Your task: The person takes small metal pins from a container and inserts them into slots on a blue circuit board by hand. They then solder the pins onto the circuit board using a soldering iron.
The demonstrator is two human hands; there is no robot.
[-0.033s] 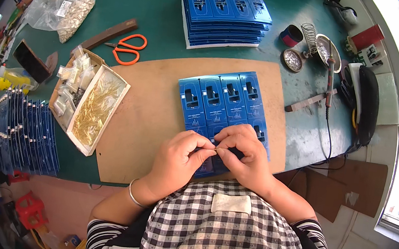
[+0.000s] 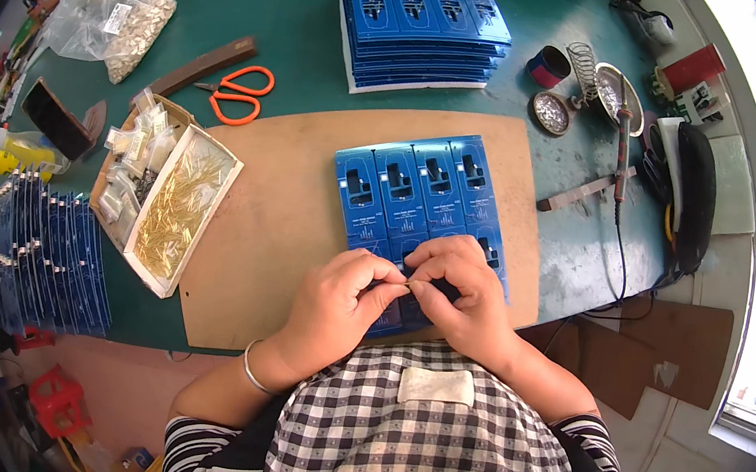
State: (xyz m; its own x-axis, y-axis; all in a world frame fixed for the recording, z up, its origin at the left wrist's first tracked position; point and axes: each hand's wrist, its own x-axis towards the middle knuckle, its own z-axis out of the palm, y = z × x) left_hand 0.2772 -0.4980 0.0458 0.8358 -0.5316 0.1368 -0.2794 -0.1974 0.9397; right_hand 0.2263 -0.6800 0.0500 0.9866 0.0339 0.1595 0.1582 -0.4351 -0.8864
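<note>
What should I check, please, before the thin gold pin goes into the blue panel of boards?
1. Pin pinched between both hands: ok; left hand and right hand meet at it.
2. Blue panel flat on the brown board: ok.
3. Target hole visible: cannot tell; the hands cover that edge.
4. Spare pins in the open white box: ok.
5. Soldering iron away from the hands: ok, it lies on the green mat to the right.

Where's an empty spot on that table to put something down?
The brown board is bare between the box of gold pins and the blue circuit panel. Green mat lies open above the orange scissors. The right side around the soldering iron is crowded.
</note>
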